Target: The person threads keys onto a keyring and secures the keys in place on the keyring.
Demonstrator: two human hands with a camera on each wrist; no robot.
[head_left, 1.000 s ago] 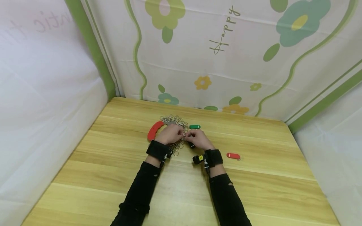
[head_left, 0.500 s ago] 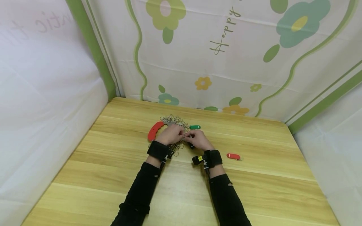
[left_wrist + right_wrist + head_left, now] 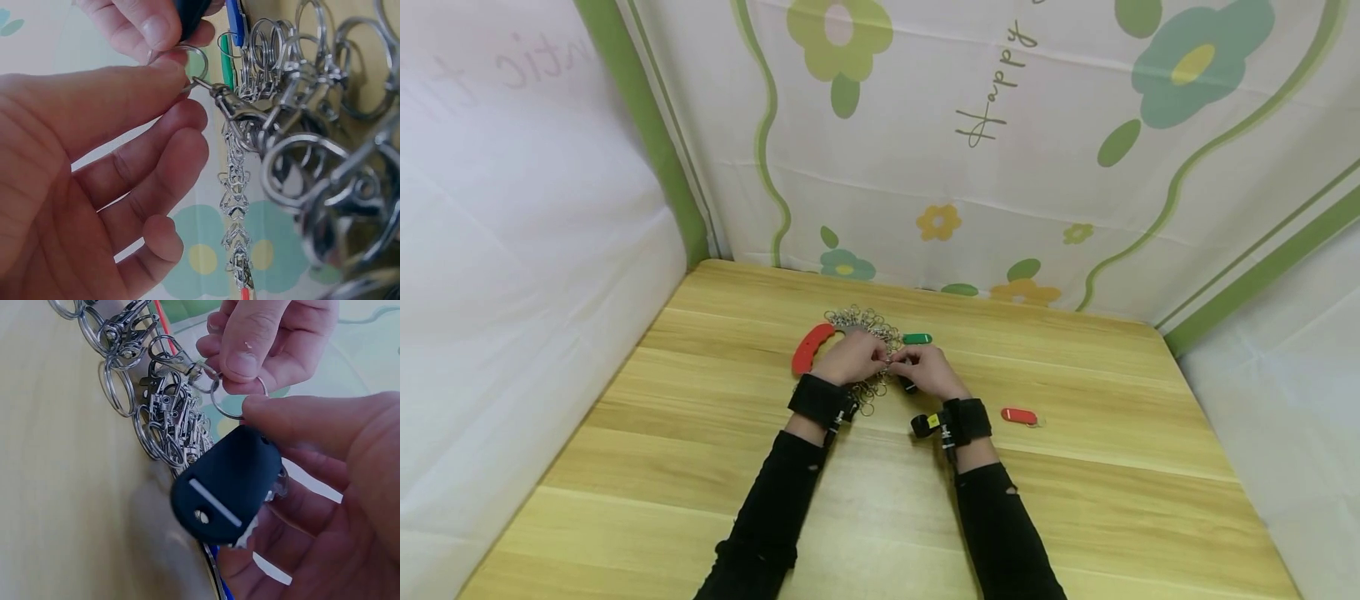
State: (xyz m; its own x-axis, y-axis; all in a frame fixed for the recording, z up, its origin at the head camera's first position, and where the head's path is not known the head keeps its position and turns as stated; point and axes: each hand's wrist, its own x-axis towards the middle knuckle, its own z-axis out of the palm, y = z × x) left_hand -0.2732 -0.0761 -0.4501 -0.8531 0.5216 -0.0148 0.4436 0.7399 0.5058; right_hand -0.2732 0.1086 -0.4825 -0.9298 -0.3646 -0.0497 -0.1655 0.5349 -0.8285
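One red tag was seen on the table. Past it, a thin ring was pinched, with hardly any gap, by the left hand and the right hand. A black key tag was seen just by the right hand. Many silver clips near a red handle were partly hidden by the left hand. Behind, a green tag was seen.

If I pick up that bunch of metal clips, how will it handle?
The metal clips will probably flop and swing, since rings are linked to them. Crowded together, they may snag each other. Their shiny surfaces could feel slippery.
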